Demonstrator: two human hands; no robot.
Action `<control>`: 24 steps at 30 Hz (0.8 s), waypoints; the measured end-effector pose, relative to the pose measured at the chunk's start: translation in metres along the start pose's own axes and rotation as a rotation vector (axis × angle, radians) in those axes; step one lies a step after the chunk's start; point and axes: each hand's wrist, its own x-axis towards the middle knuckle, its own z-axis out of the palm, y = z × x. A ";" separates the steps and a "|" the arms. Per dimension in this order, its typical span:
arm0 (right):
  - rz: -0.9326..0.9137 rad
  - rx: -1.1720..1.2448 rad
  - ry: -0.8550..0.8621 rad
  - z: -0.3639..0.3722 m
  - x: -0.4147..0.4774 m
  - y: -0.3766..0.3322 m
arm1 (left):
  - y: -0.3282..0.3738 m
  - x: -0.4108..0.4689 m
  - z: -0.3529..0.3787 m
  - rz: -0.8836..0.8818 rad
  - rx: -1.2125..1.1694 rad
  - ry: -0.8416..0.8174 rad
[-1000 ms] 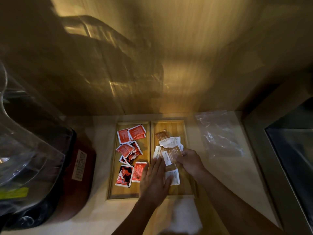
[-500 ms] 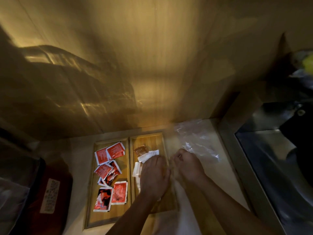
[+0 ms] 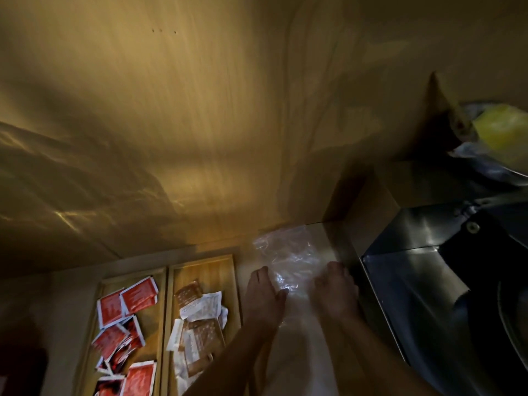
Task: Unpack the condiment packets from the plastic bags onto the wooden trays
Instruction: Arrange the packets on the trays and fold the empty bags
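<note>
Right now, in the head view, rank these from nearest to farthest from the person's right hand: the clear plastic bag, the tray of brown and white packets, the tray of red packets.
1. Clear plastic bag: touching the right hand, just to its left.
2. Tray of brown and white packets: farther left, beyond the left hand.
3. Tray of red packets: leftmost, farthest.

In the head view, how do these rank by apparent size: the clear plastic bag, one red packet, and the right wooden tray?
1. Right wooden tray, largest, though partly cut off by the frame.
2. Clear plastic bag, partly covered by both hands.
3. Red packet, smallest.
</note>
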 end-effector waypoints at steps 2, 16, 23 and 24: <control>0.048 0.057 -0.054 0.007 0.007 0.002 | 0.008 0.004 0.002 -0.140 -0.153 0.040; 0.194 0.866 -0.278 -0.003 -0.021 0.008 | 0.008 -0.006 -0.020 -0.349 -0.837 -0.053; 0.002 1.053 -0.411 -0.040 -0.047 0.000 | 0.003 -0.036 -0.063 -0.179 -0.916 -0.196; -0.009 1.073 -0.416 -0.045 -0.048 -0.002 | 0.003 -0.041 -0.068 -0.164 -0.921 -0.217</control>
